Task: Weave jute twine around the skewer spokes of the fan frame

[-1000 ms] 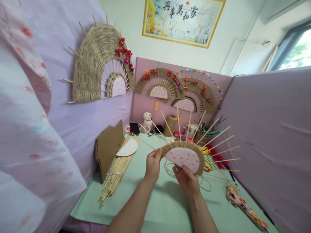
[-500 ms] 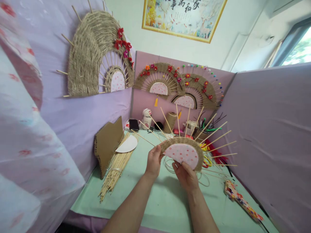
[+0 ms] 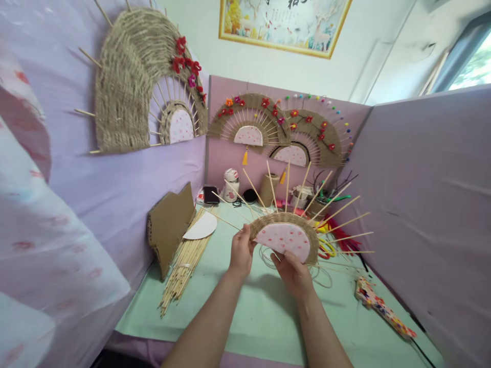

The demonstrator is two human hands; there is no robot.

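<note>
Both of my hands hold up a half-round woven fan, tilted above the table. Its middle is pink cloth with red dots, edged by a band of woven twine, and bare wooden sticks fan out from the band. My left hand grips the fan's left corner, thumb on the front. Along the lower straight edge my right hand pinches the fan, thumb over the cloth and fingers behind it. A loop of loose twine lies on the table behind and below the fan.
On the left lie a bundle of sticks, a white half-round card and a folded cardboard piece. A twine spool and jar stand at the back. Right are scissors and a patterned glue gun. Finished fans hang around.
The camera view has shifted slightly. The fan has turned a little and sits slightly further left and higher in view, with both hands keeping the same grip.
</note>
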